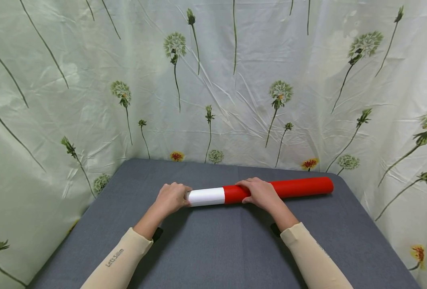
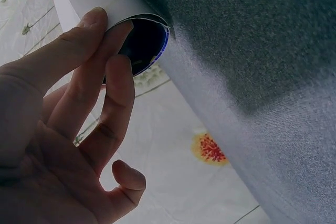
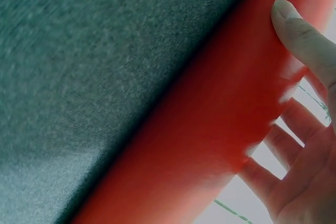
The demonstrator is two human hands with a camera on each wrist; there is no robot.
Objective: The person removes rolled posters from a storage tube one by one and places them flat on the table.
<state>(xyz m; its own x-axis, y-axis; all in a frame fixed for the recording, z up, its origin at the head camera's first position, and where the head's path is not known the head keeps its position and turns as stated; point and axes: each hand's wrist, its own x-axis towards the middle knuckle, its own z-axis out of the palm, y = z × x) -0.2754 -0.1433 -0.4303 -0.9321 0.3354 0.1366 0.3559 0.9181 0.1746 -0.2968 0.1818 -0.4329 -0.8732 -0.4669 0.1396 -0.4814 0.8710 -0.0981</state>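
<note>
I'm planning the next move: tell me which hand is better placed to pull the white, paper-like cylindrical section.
Probably the left hand: it pinches the white section at its open end, while the right hand grips the smooth red, paper-like cylindrical section.

The roll (image 1: 231, 194) is red toward three o'clock and white toward nine, its dark opening (image 2: 143, 48) rimmed blue. The table (image 1: 213, 245) is slate grey. At seven o'clock a cream sleeve (image 1: 130, 249) bears dark lettering (image 1: 114, 258). Toward twelve, green dandelions (image 1: 175, 43) and red-and-yellow flowers (image 1: 177, 156) pattern the whitish curtain (image 1: 145, 24).
</note>
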